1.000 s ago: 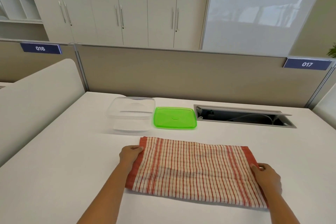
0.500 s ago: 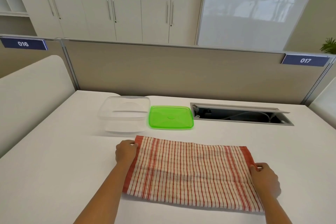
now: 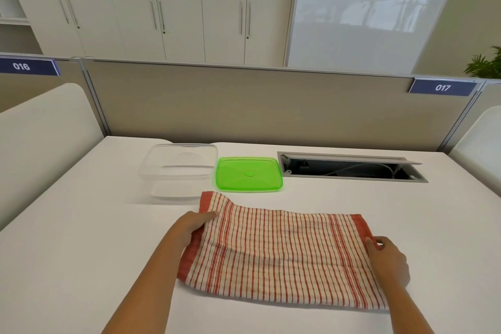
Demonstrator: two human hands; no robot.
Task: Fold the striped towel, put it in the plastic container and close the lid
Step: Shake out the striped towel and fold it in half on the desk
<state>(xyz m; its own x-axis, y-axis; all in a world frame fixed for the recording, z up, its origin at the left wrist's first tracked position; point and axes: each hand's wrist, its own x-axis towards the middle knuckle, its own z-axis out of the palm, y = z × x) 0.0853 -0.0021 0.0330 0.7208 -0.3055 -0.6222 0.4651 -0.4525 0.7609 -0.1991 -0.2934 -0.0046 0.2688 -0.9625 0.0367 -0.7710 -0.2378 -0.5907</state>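
Observation:
The red-and-cream striped towel lies folded in a long band across the white table. My left hand grips its left end, and the far left corner is raised off the table. My right hand pinches the right end near the far corner. Behind the towel stands the clear plastic container, with no lid on it and nothing inside. Its green lid lies flat on the table just right of it.
An open cable hatch is set into the table behind the towel, to the right. A beige partition runs along the table's far edge. White curved dividers stand at both sides.
My left hand has lifted the towel's left end, so the far left corner now stands up off the table. The right hand has hardly moved on its end.

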